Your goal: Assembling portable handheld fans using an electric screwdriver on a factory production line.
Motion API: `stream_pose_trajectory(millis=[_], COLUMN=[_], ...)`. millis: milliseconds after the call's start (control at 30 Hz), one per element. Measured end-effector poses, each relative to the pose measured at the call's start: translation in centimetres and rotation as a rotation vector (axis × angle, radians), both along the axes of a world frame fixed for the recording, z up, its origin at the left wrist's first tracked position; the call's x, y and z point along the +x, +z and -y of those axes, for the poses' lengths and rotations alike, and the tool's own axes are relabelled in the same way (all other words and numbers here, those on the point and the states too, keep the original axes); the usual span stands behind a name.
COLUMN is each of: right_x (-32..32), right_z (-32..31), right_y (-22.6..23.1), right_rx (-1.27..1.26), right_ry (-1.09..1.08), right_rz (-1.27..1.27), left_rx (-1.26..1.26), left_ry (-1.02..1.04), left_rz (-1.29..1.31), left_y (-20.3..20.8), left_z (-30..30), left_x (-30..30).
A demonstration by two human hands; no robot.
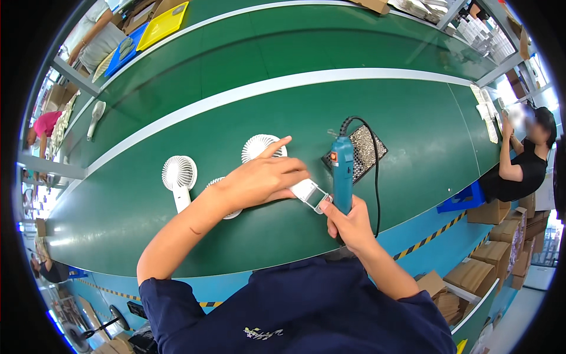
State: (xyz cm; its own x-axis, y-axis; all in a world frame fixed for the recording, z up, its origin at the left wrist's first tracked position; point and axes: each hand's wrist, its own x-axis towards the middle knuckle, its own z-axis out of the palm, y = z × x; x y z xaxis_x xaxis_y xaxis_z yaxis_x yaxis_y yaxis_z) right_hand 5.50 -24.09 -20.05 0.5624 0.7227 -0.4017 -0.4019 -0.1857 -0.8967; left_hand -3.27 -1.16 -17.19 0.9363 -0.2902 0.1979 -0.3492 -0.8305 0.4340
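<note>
In the middle of the green bench, my left hand (268, 177) is closed on a white handheld-fan handle (305, 189), with one finger pointing away from it. A pale, looped frame (320, 202) sticks out of the handle's end toward my right hand (349, 223). My right hand is closed around the lower end of a teal corded electric screwdriver (342, 174), its thumb against the frame. The screwdriver's tip is hidden. Behind my left hand lies a round white fan head (259, 147); my wrist partly covers another white round part (233, 215).
A white handheld fan (179, 174) lies to the left, another (96, 118) farther off. Past the screwdriver sits a black tray (380, 150) of small metallic pieces, with the black cord (376, 194) beside it. A co-worker (525, 147) sits at the right; yellow (162, 26) and blue trays stand far left.
</note>
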Motion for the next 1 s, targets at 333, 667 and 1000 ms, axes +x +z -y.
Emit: stream_pose_trajectory(millis=[333, 667, 1000], right_x=[2.5, -2.1, -2.7], right_z=[-3.3, -0.5, -0.5], right_y=[0.2, -0.1, 0.1], right_rx=[0.025, -0.043, -0.091], right_ry=[0.185, 0.188, 0.367], right_rz=[0.011, -0.329, -0.229], left_rx=[-0.089, 0.112, -0.201], left_ry=[0.094, 0.656, 1.112], left_rz=[-0.009, -0.203, 0.256], left_y=[-0.6, 2.3, -2.3], left_z=[-0.1, 2.1, 6.7], left_x=[-1.0, -10.5, -11.0])
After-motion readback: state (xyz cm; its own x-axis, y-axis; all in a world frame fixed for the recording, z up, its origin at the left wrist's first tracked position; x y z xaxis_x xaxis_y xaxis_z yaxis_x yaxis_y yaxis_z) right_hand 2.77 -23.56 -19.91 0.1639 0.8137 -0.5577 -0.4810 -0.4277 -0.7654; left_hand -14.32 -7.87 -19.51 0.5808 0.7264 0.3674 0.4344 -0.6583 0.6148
